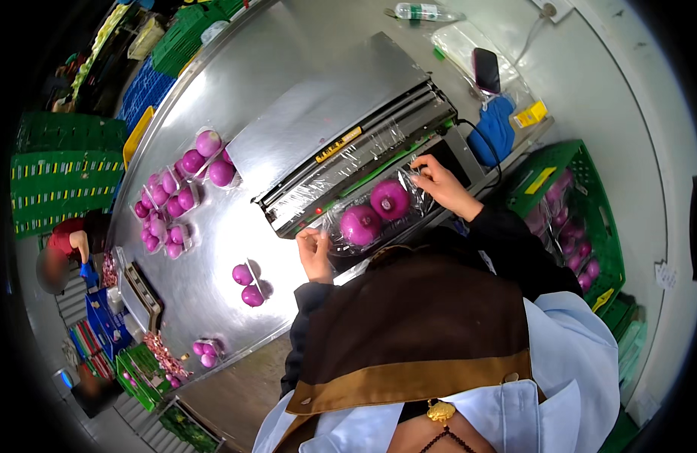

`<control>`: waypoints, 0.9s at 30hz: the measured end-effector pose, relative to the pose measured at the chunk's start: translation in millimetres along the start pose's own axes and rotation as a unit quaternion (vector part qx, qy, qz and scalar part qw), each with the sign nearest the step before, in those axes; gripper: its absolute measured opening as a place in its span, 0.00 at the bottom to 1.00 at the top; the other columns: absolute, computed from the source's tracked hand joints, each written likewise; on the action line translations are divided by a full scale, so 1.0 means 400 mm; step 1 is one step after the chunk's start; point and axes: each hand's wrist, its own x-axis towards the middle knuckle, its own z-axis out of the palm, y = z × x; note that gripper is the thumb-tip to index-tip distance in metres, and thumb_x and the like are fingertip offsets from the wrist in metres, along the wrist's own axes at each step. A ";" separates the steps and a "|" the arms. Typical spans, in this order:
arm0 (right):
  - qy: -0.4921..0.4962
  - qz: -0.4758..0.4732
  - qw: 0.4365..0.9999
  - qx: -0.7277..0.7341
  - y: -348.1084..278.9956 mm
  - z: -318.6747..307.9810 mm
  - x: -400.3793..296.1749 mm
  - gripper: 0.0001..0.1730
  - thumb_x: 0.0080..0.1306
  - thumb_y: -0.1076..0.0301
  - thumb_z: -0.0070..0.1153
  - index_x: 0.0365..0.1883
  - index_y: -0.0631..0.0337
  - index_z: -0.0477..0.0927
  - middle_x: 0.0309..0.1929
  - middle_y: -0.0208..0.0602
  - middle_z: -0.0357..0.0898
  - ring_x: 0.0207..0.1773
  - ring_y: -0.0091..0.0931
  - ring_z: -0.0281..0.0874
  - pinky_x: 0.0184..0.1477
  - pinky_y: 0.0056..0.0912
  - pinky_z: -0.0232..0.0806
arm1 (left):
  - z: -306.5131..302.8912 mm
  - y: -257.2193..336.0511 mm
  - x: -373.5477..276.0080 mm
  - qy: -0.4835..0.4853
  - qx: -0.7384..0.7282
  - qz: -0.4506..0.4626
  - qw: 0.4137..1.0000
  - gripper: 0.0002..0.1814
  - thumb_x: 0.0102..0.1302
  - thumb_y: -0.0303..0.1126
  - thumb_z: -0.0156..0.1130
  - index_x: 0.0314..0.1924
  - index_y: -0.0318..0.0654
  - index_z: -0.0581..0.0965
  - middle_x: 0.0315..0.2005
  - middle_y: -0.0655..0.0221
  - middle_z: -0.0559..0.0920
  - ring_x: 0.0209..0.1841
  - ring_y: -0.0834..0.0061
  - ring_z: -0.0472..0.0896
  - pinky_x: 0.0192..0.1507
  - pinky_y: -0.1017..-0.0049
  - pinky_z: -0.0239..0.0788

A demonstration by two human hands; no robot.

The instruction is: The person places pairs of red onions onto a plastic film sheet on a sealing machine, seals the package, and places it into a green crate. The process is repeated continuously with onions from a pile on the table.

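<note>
Two large red onions (361,225) sit side by side under clear plastic film (422,195) on a film wrapping machine (348,161). The tray beneath them is mostly hidden. At the pack's left end, my left hand (314,253) pinches the film between thumb and fingers. My right hand (445,186) grips the film at the other end, beside the dark plate (447,156) of the machine. A roll of film (300,201) lies along the machine, behind the onions.
Several packs of red onions (173,198) stand on the steel table (212,294), with a two-onion tray (252,285) nearer me. A green crate (600,226) of packed onions is at right. A phone (486,70) and blue cloth (494,130) lie behind. A co-worker (68,240) stands far left.
</note>
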 end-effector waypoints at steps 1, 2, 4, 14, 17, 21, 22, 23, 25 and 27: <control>0.017 0.023 0.999 0.034 -0.003 0.019 -0.008 0.11 0.71 0.66 0.52 0.45 0.61 0.68 0.24 0.27 0.72 0.28 0.16 0.64 0.33 0.22 0.60 | 0.008 0.002 -0.013 -0.010 -0.028 0.005 1.000 0.08 0.70 0.26 0.55 0.44 0.40 0.65 0.23 0.76 0.70 0.25 0.87 0.65 0.26 0.83 0.56; 0.063 0.024 0.994 0.081 0.012 0.037 -0.012 0.09 0.70 0.68 0.52 0.44 0.62 0.68 0.26 0.28 0.72 0.28 0.17 0.65 0.33 0.22 0.61 | 0.007 0.001 -0.018 -0.013 -0.040 0.004 0.999 0.09 0.70 0.26 0.55 0.44 0.40 0.65 0.24 0.76 0.70 0.25 0.87 0.66 0.26 0.83 0.56; 0.153 -0.018 0.985 0.074 -0.002 0.042 -0.040 0.08 0.69 0.71 0.53 0.43 0.62 0.69 0.24 0.27 0.72 0.26 0.16 0.65 0.31 0.22 0.60 | -0.005 0.003 -0.019 -0.010 -0.063 0.006 0.998 0.10 0.69 0.25 0.55 0.45 0.40 0.64 0.25 0.75 0.70 0.25 0.87 0.66 0.26 0.83 0.56; 0.418 -0.019 0.904 -0.086 0.272 0.056 -0.220 0.05 0.69 0.69 0.49 0.41 0.60 0.71 0.24 0.41 0.74 0.25 0.29 0.76 0.29 0.32 0.66 | 0.079 -0.044 0.075 -0.074 0.585 0.162 0.791 0.17 0.67 0.28 0.50 0.56 0.44 0.70 0.43 0.57 0.80 0.42 0.49 0.80 0.41 0.58 0.71; 0.416 -0.010 0.909 -0.012 0.367 0.164 -0.173 0.12 0.69 0.71 0.49 0.50 0.56 0.70 0.24 0.43 0.77 0.29 0.30 0.80 0.34 0.38 0.69 | 0.125 -0.082 0.124 -0.179 0.555 0.275 0.764 0.24 0.65 0.29 0.49 0.63 0.45 0.66 0.54 0.57 0.76 0.44 0.52 0.80 0.41 0.58 0.72; 0.251 -0.114 0.947 0.163 0.373 0.238 -0.238 0.23 0.67 0.70 0.52 0.61 0.56 0.66 0.38 0.38 0.78 0.42 0.28 0.79 0.47 0.36 0.69 | 0.218 -0.003 0.098 -0.313 0.428 0.221 0.819 0.25 0.67 0.30 0.51 0.64 0.41 0.65 0.50 0.59 0.79 0.45 0.62 0.81 0.46 0.70 0.73; 0.182 -0.108 0.956 0.202 0.346 0.239 -0.274 0.23 0.67 0.70 0.52 0.60 0.56 0.66 0.39 0.39 0.78 0.42 0.28 0.79 0.47 0.36 0.70 | 0.227 -0.035 0.083 -0.330 0.275 0.187 0.883 0.24 0.67 0.30 0.52 0.63 0.40 0.65 0.46 0.63 0.79 0.41 0.66 0.81 0.46 0.71 0.73; 0.105 -0.091 0.963 0.232 0.319 0.224 -0.301 0.23 0.67 0.69 0.52 0.60 0.57 0.66 0.40 0.39 0.78 0.42 0.28 0.79 0.47 0.35 0.70 | 0.239 -0.068 0.063 -0.339 0.115 0.147 0.922 0.23 0.66 0.30 0.53 0.61 0.39 0.66 0.42 0.67 0.79 0.37 0.71 0.80 0.46 0.71 0.73; -0.030 -0.038 0.964 0.262 0.250 0.201 -0.369 0.22 0.68 0.69 0.52 0.60 0.58 0.67 0.41 0.39 0.77 0.42 0.27 0.79 0.46 0.34 0.70 | 0.269 -0.011 -0.008 -0.362 -0.140 -0.110 0.915 0.23 0.63 0.29 0.60 0.57 0.38 0.67 0.31 0.74 0.75 0.30 0.84 0.74 0.38 0.80 0.71; -0.117 -0.010 0.964 0.237 0.179 0.180 -0.421 0.22 0.68 0.68 0.52 0.59 0.58 0.67 0.43 0.40 0.77 0.42 0.27 0.79 0.46 0.33 0.71 | 0.304 0.055 -0.078 -0.434 -0.199 -0.121 0.871 0.21 0.64 0.32 0.61 0.54 0.38 0.66 0.23 0.77 0.70 0.27 0.88 0.70 0.32 0.83 0.66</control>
